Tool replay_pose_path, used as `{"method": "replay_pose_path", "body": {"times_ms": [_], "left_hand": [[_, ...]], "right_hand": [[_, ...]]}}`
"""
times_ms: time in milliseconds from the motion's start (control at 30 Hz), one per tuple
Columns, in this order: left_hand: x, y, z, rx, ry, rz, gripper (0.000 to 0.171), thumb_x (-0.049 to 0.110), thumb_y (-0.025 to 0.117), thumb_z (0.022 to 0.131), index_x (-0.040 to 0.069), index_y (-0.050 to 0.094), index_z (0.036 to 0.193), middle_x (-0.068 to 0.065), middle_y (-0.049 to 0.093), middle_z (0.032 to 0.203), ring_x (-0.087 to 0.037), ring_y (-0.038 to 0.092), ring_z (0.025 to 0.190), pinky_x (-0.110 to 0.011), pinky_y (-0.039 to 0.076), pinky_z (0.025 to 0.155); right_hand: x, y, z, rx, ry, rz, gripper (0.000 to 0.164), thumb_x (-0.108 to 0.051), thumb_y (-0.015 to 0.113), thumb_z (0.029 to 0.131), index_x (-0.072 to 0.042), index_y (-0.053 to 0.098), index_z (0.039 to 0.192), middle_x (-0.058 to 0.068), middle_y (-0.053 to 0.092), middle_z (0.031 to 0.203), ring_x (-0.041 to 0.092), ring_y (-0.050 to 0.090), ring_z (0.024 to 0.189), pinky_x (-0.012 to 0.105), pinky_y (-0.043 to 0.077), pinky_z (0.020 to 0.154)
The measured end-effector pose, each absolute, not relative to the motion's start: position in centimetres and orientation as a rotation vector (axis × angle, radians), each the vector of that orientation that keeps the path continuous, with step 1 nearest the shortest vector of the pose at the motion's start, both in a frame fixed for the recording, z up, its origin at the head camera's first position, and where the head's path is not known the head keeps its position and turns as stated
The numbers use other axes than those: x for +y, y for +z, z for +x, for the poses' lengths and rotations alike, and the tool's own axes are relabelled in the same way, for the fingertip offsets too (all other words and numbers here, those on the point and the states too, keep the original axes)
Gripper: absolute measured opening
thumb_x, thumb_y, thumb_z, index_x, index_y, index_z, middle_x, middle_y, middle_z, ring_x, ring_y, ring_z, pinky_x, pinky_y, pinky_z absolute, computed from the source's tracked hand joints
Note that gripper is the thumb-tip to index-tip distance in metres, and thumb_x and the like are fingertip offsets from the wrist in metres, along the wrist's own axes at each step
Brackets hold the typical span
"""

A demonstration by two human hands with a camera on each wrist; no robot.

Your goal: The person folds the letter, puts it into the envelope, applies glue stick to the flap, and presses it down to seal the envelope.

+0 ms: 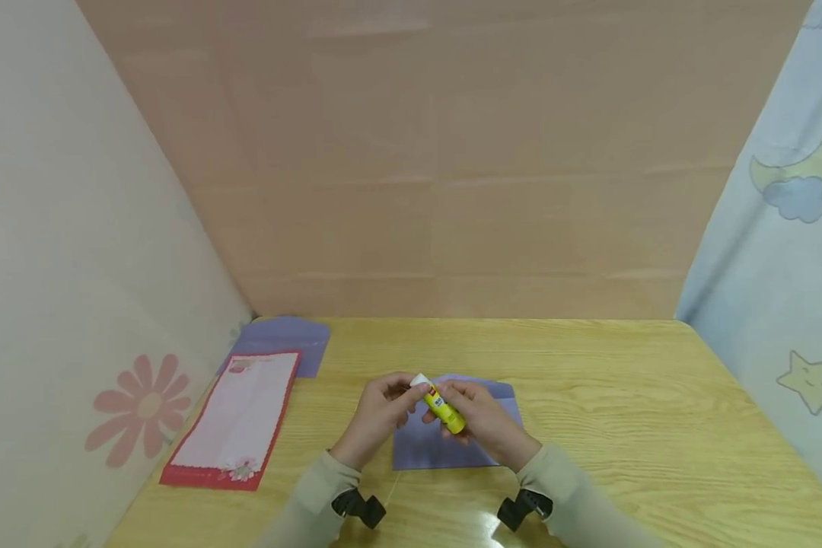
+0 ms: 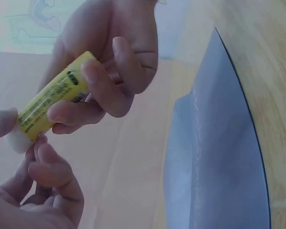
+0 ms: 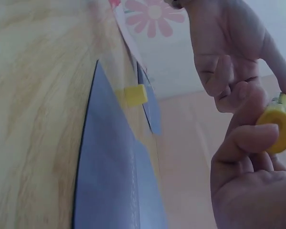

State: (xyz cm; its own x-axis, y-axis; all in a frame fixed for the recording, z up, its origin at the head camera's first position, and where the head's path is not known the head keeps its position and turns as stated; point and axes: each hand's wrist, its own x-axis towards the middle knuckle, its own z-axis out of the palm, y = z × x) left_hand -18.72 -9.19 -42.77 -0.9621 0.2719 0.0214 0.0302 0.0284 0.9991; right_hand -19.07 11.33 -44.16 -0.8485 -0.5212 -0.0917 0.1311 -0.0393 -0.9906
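Note:
A yellow glue stick (image 1: 445,412) with a white cap is held tilted above a purple envelope (image 1: 445,449). My left hand (image 1: 378,415) pinches it at the white cap end (image 2: 18,142) between thumb and fingers. Round the yellow body my right hand (image 1: 482,418) curls its fingers, and the round yellow base (image 3: 277,128) points toward the right wrist camera. Beneath both hands, the envelope lies on the table with its flap (image 1: 503,390) unfolded toward the far side.
On the left of the wooden table (image 1: 623,403) lies a red-bordered sheet of letter paper (image 1: 236,415), overlapping a second purple envelope (image 1: 291,342). The right wrist view shows a small yellow block (image 3: 134,95) beyond the near envelope. Cloth-covered walls (image 1: 466,167) enclose the table.

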Motion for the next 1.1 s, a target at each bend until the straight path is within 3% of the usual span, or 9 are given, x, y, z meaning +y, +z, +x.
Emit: {"method": "replay_pose_path", "body": {"times_ms": [133,333,567,800,933,1100], "left_hand": [[-9.41,-42.89,-18.83,2.167,2.069,0.241,0.037,0.043,0.072,0.092,0.009,0.072,0.107,-0.004,0.061,0.084,-0.015,0.047,0.066,-0.022,0.038,0.054],[-9.82,-43.05,-19.09,2.214,2.065,0.190,0.038,0.044,0.074,0.089,0.009,0.072,0.102,-0.002,0.059,0.078,-0.012,0.046,0.061,-0.023,0.039,0.053],[-9.89,-43.11,-19.10,2.192,2.050,0.256,0.037,0.043,0.072,0.091,0.008,0.073,0.105,-0.003,0.060,0.082,-0.013,0.046,0.063,-0.022,0.037,0.053],[-9.91,-43.04,-19.13,2.145,2.065,0.317,0.035,0.038,0.071,0.093,0.007,0.072,0.107,-0.006,0.061,0.081,-0.011,0.044,0.059,-0.022,0.035,0.052],[-9.89,-42.99,-19.19,2.113,2.069,0.342,0.035,0.037,0.070,0.094,0.006,0.072,0.108,-0.007,0.060,0.082,-0.012,0.044,0.060,-0.022,0.035,0.052],[-9.91,-42.80,-19.15,2.091,2.061,0.369,0.035,0.038,0.069,0.094,0.006,0.071,0.109,-0.003,0.060,0.081,-0.012,0.042,0.059,-0.022,0.034,0.052]], "right_hand": [[11.24,-44.29,-19.00,1.940,-1.827,-0.473,0.045,-0.036,0.063,0.099,0.002,0.062,0.125,0.011,0.072,0.098,0.017,0.060,0.067,0.024,0.040,0.050],[11.09,-44.23,-18.73,2.114,-1.647,-0.618,0.040,-0.026,0.077,0.089,0.000,0.068,0.118,0.007,0.073,0.101,0.028,0.068,0.082,0.038,0.057,0.067],[11.18,-44.34,-18.95,2.057,-1.638,-0.697,0.026,-0.021,0.077,0.090,-0.002,0.070,0.107,0.015,0.075,0.100,0.022,0.063,0.067,0.038,0.055,0.061],[11.57,-44.89,-19.27,1.910,-1.666,-0.744,0.031,-0.018,0.073,0.092,0.002,0.065,0.114,0.029,0.070,0.110,0.015,0.060,0.062,0.032,0.054,0.059],[11.88,-45.00,-19.41,1.843,-1.674,-0.753,0.032,-0.019,0.071,0.094,-0.003,0.063,0.120,0.030,0.068,0.115,0.013,0.060,0.059,0.021,0.042,0.050],[12.05,-44.90,-19.52,1.789,-1.671,-0.772,0.035,-0.018,0.067,0.096,-0.005,0.060,0.128,0.028,0.067,0.118,0.012,0.059,0.058,0.021,0.034,0.047]]}}
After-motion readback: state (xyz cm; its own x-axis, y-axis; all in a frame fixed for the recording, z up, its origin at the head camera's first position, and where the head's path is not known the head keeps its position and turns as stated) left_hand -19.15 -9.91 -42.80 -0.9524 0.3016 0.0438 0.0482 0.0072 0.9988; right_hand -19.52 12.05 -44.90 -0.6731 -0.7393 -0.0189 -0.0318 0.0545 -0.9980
